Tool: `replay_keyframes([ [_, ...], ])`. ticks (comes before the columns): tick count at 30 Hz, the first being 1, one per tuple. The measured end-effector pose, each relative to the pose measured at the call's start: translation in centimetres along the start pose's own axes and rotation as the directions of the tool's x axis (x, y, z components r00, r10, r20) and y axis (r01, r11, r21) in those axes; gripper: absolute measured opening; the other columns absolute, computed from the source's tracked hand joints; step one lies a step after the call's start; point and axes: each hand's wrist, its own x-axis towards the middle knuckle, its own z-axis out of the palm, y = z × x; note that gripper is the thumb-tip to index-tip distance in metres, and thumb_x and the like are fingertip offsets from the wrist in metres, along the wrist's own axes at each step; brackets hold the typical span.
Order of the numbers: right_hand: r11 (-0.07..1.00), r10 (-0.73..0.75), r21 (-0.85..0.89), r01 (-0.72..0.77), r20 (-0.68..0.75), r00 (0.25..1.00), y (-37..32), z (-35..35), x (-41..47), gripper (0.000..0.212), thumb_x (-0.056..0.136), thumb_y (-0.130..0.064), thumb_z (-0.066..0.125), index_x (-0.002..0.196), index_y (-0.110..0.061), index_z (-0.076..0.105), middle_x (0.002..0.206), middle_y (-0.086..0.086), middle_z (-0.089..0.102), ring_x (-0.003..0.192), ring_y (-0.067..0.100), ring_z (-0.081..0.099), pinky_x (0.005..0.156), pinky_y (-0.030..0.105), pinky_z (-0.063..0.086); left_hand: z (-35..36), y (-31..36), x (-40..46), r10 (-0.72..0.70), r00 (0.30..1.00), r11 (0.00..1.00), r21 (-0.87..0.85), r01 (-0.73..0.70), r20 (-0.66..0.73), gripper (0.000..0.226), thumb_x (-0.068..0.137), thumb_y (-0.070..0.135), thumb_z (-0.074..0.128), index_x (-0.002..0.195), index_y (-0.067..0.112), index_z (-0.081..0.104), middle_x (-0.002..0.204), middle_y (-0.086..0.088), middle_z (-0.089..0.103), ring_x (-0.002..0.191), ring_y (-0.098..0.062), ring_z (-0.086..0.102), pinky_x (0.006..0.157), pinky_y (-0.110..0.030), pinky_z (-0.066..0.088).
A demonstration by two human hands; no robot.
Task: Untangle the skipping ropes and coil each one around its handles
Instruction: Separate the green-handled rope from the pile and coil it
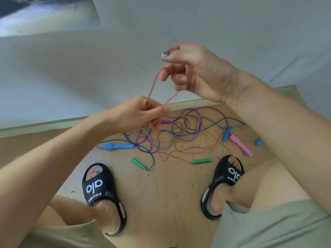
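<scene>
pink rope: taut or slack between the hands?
Taut. The pink rope runs in straight lines from the right hand down to the left hand, no sag.

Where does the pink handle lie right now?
On the floor at right, the pink handle lies beside a blue handle, just beyond the right sandal.

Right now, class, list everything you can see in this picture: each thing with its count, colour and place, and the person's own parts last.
Pink rope: one, looped up between both hands.
Tangled ropes: several; purple, dark teal, orange, striped white; floor ahead of the feet.
Blue handles: three showing; left, right, far right.
Green handles: two, near the feet; second.
Pink handle: one, right.
Wooden floor: tan, scuffed.
Wall: white, behind.
Sandals: two, black.
Left hand: pinches the pink rope.
Right hand: holds the loop, raised.
</scene>
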Motion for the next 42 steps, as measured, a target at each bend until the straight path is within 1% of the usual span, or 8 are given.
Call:
replay_keyframes([
  [8,0.233,-0.115,-0.968,-0.096,-0.126,0.985,1.5,-2.8,0.1,0.035,0.085,-0.055,0.063,0.084,-0.02,0.062,0.062,-0.009,0.056,0.062,0.007,0.052,0.06,0.028,0.04,-2.6,-3.5,-0.2,-0.128,0.988,0.926,0.347,0.148,-0.08,0.057,0.096,0.055,0.046,0.057,0.014,0.055,0.045,0.01,0.051,0.042,-0.01,0.033,0.05,-0.025,0.033],
  [12,0.809,-0.174,-0.588,0.007,-0.227,0.958,0.9,-3.5,0.5,0.037,0.088,-0.051,0.065,0.087,-0.015,0.057,0.055,-0.002,0.057,0.056,0.017,0.052,0.084,0.043,0.055,-4.3,-4.1,-0.8,-0.139,0.982,0.943,0.286,0.171,-0.13,0.064,0.101,0.053,0.036,0.056,0.01,0.055,0.045,0.009,0.054,0.045,-0.011,0.036,0.056,-0.027,0.038],
  [15,0.969,-0.128,-0.24,0.067,-0.247,0.961,0.7,-3.6,0.6,0.03,0.091,-0.037,0.068,0.094,-0.014,0.049,0.06,-0.003,0.037,0.049,0.014,0.029,0.055,0.035,0.055,-4.4,-4.5,-0.8,-0.159,0.98,0.945,0.268,0.186,-0.118,0.066,0.101,0.054,0.032,0.058,0.01,0.056,0.044,0.01,0.052,0.045,-0.011,0.036,0.059,-0.031,0.037],
  [20,0.131,-0.078,-0.982,-0.133,-0.144,0.986,2.1,-5.5,0.6,0.045,0.075,-0.068,0.065,0.094,-0.028,0.061,0.077,-0.013,0.058,0.079,0.016,0.056,0.07,0.031,0.043,-4.5,-5.0,-0.9,-0.131,0.984,0.942,0.294,0.161,-0.12,0.063,0.1,0.055,0.034,0.058,0.012,0.051,0.053,0.004,0.058,0.05,-0.015,0.042,0.063,-0.033,0.041],
  [27,-0.029,-0.045,-0.972,-0.231,-0.23,0.972,4.2,-5.4,0.9,0.042,0.078,-0.028,0.073,0.116,-0.016,0.061,0.094,0.005,0.061,0.092,0.031,0.058,0.072,0.035,0.049,-3.4,-3.9,-1.3,-0.116,0.986,0.945,0.291,0.148,-0.124,0.06,0.1,0.054,0.036,0.058,0.013,0.051,0.053,0.006,0.048,0.047,-0.011,0.037,0.055,-0.025,0.036],
  [30,0.01,0.043,-0.994,-0.11,-0.109,0.993,5.0,-3.5,1.2,0.07,0.069,-0.038,0.073,0.134,-0.03,0.05,0.118,0.003,0.062,0.112,0.03,0.054,0.091,0.038,0.046,-2.8,-3.4,-1.4,-0.101,0.988,0.954,0.271,0.129,-0.115,0.059,0.099,0.054,0.037,0.061,0.013,0.057,0.054,0.006,0.047,0.049,-0.012,0.037,0.056,-0.029,0.036],
  [35,0.696,0.156,-0.718,0.014,0.171,0.973,4.5,1.0,0.5,0.057,0.079,-0.027,0.072,0.132,-0.03,0.053,0.115,-0.01,0.07,0.116,0.008,0.06,0.099,0.026,0.046,-2.5,-2.8,-1.3,-0.035,0.993,0.961,0.27,0.064,-0.109,0.052,0.098,0.059,0.037,0.073,0.022,0.066,0.066,-0.005,0.05,0.061,-0.021,0.043,0.063,-0.037,0.041],
  [42,0.899,0.08,-0.437,-0.001,0.162,0.984,4.9,2.0,1.1,0.041,0.091,-0.028,0.064,0.127,-0.011,0.055,0.102,0.008,0.073,0.095,0.025,0.07,0.102,0.043,0.05,-2.6,-2.1,-1.6,0.125,0.985,0.967,0.239,-0.093,-0.123,0.043,0.095,0.059,0.035,0.073,0.041,0.066,0.064,0.0,0.054,0.087,-0.019,0.049,0.077,-0.032,0.041],
])
